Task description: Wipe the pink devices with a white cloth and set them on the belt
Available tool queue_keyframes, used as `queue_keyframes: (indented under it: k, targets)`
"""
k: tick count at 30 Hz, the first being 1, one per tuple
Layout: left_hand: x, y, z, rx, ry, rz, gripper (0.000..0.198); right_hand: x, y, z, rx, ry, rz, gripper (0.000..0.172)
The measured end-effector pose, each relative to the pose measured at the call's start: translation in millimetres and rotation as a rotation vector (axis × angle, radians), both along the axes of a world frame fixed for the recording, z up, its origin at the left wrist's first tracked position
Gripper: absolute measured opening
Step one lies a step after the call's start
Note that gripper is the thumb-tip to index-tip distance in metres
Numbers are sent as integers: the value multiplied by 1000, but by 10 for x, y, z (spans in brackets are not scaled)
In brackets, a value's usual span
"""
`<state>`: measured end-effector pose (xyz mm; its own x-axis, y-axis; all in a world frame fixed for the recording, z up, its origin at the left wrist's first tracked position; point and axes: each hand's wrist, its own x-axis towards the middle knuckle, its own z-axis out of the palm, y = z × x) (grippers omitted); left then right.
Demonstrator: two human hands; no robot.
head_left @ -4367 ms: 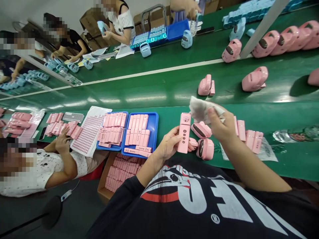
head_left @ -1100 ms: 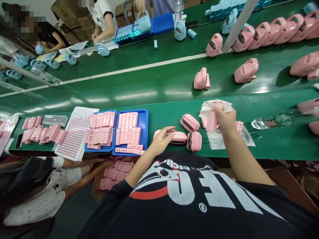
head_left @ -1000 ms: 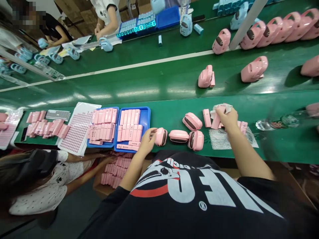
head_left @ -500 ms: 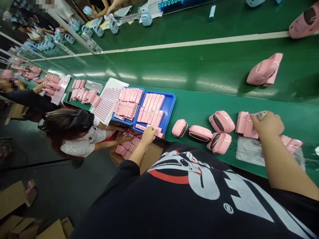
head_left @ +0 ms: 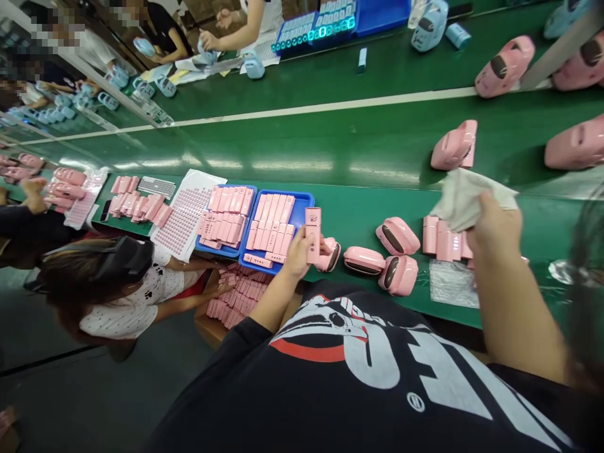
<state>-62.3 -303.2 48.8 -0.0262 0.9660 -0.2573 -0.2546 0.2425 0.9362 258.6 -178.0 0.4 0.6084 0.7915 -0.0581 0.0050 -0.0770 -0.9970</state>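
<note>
My left hand [head_left: 298, 256] is closed round a flat pink panel [head_left: 312, 234], held upright beside the blue tray [head_left: 306, 202] of like panels. My right hand [head_left: 495, 229] is closed on a white cloth [head_left: 465, 200], lifted above a row of pink panels [head_left: 441, 231] lying on the green bench. Three rounded pink housings [head_left: 397, 236] sit on the bench between my hands, and a further one [head_left: 333, 255] lies just behind the held panel.
A second blue tray [head_left: 225, 250] of panels and a white dotted sheet [head_left: 189, 211] lie left. A seated person [head_left: 123, 289] reaches into a carton of pink panels [head_left: 240, 296]. Pink housings [head_left: 453, 145] ride the belt. A clear bag [head_left: 453, 284] lies by my right arm.
My left hand has lifted a pink panel out of the blue tray. My right hand has risen from the row of panels with the cloth.
</note>
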Motion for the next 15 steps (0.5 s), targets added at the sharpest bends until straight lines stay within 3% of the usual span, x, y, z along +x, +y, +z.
queue_keyframes:
  k: [2,5,7,10,12,15]
  targets:
    - [349,114,156,-19,-145,-74,40,-346,-114,239,161,-38,163,20]
    - [715,225,355,-47,-294,-162,58,-828,-398,630,361,-202,452,32]
    - [818,273,461,-57,-358,-170,70,-1045,-602,816,497,-353,678,30]
    - [823,306,559,-93,-409,-167,82,-1148,-796,895,774,-703,974,31]
    - [803,295,569,-112,-415,-166,88,-1100,-801,861,888,-859,1052,34]
    - [810,261,529,-110,-407,-159,87,-997,-697,814,907,-855,926,36]
